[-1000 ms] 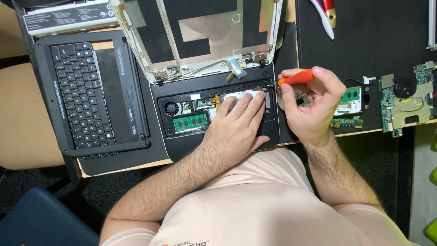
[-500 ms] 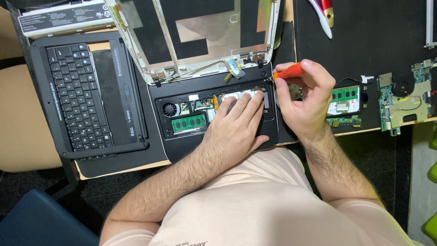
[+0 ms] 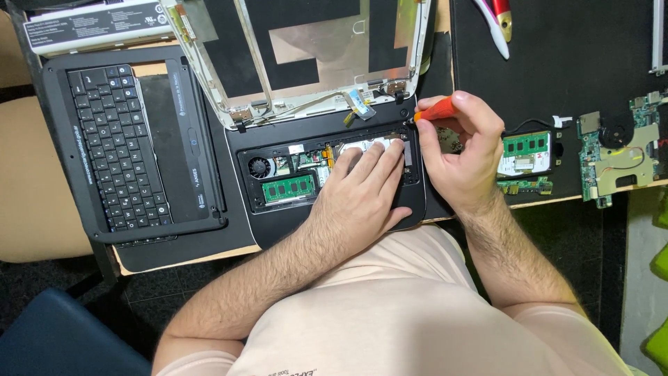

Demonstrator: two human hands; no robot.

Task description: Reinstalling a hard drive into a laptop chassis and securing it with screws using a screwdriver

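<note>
Left hand (image 3: 362, 198) lies spread flat in the open laptop base (image 3: 278, 226), beside a green memory stick (image 3: 288, 188). Right hand (image 3: 463, 150) pinches an orange screwdriver (image 3: 436, 109), tip seemingly at the base's two o'clock corner. A white-labelled battery (image 3: 94, 26) lies at ten o'clock.

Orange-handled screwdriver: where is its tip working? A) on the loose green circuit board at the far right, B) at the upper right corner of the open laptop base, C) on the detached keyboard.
B: the right hand holds the orange-handled screwdriver at the open laptop base's upper right corner.
</note>
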